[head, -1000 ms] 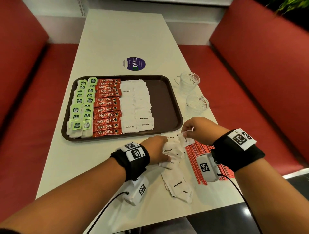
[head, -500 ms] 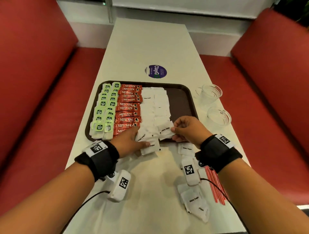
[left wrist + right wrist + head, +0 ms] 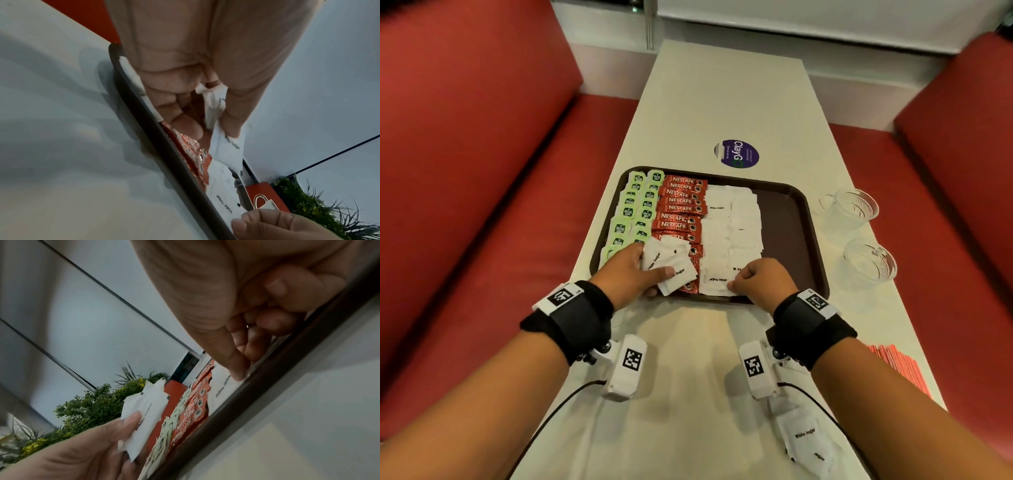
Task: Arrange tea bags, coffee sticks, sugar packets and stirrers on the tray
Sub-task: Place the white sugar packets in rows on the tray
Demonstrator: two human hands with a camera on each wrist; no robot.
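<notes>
White sugar packets [image 3: 667, 265] you gripped left-handed [image 3: 631, 270] have moved from table [image 3: 688, 377] onto tray [image 3: 810, 240]; your right hand [image 3: 758, 279] pinches 1 packet [image 3: 717, 282] into its column.

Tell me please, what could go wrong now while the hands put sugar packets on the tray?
1. The left hand holds several loose sugar packets above the Nescafe sticks; one could slip and land on that row.
2. The right hand pinches a packet at the tray's near rim; it might end up overhanging.
3. The stirrers lie by the table edge near the right forearm, which could knock them.
</notes>
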